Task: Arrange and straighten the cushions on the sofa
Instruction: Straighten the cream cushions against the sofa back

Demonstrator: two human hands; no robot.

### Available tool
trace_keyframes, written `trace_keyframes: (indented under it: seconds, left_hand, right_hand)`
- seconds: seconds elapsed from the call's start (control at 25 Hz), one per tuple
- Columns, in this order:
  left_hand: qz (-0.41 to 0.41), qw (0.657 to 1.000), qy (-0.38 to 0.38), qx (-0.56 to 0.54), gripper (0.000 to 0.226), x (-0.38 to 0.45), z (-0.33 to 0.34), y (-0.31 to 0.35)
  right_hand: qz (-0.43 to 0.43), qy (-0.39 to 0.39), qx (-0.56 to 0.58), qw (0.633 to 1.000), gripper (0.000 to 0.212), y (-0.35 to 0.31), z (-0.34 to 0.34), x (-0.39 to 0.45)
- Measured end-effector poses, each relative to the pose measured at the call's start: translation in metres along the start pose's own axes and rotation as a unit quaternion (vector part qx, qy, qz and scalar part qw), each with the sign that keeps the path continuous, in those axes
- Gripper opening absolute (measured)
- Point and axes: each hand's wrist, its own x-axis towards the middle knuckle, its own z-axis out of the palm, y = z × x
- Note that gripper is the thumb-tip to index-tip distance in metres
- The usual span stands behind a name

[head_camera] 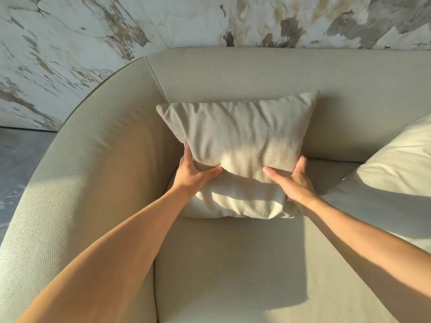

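Note:
A square cream cushion (240, 141) with a pebbled cover leans against the backrest of a beige sofa (233, 73), its lower edge on the seat. My left hand (193, 173) grips its lower left side, thumb on the front face and fingers behind. My right hand (291, 180) grips the lower right side the same way. A second, smoother white cushion (391, 173) lies at the right edge of the seat, partly cut off by the frame.
The sofa's curved left armrest (77, 183) wraps around beside the cushion. Bare seat (233, 264) stretches toward me under my forearms. A marble-patterned wall (116, 26) stands behind the sofa, and grey floor (18, 164) shows at the left.

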Motion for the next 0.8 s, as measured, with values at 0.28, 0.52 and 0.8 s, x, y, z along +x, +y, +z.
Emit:
trace_keyframes:
  seconds: [0.28,0.52,0.8]
  left_hand:
    - [-0.013,0.999,-0.025,0.018,0.128,0.027,-0.007,-0.011]
    - [-0.003,0.999,0.006,0.047,0.135,0.035,-0.001,-0.021]
    - [0.002,0.997,0.043,0.058,0.126,0.0,0.005,-0.001]
  right_hand:
    - [0.015,0.004,-0.026,1.0,0.082,0.006,0.019,0.02]
    - [-0.006,0.023,-0.086,0.996,0.093,0.008,0.026,0.03]
    - [-0.037,0.022,-0.199,0.979,0.11,-0.013,0.004,0.003]
